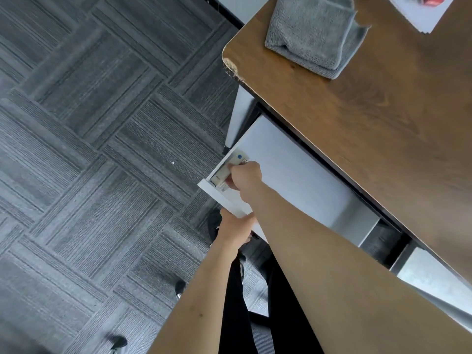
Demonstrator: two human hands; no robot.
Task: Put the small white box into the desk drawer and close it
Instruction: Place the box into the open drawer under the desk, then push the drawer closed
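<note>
While the drawer is pulled far out from under the tabletop, the job right now is to set the small white box down inside it and let go. Start at the left, where there is only grey carpet floor. Next comes the left hand. It is wrapped around the white front edge of the drawer, with the thumb on top, and it holds the drawer steady. That is a good thing to do, because the drawer might slide when the box goes in. A little to the right, the right hand is inside the drawer at its front left corner. Its fingers are curled around the small white box, which has a blue dot on it. The box looks like it is low in the drawer, close to the front wall, but I cannot tell if it is touching the bottom. To do this step well, I think the right hand should lower the box until it lies flat, then open and lift straight up and out. Both hands should be clear of the gap before the drawer gets pushed in, so no fingers get pinched. Push it slow and straight. Farther right, up on the tabletop, a folded grey cloth lies well away and is not in the way.
</note>
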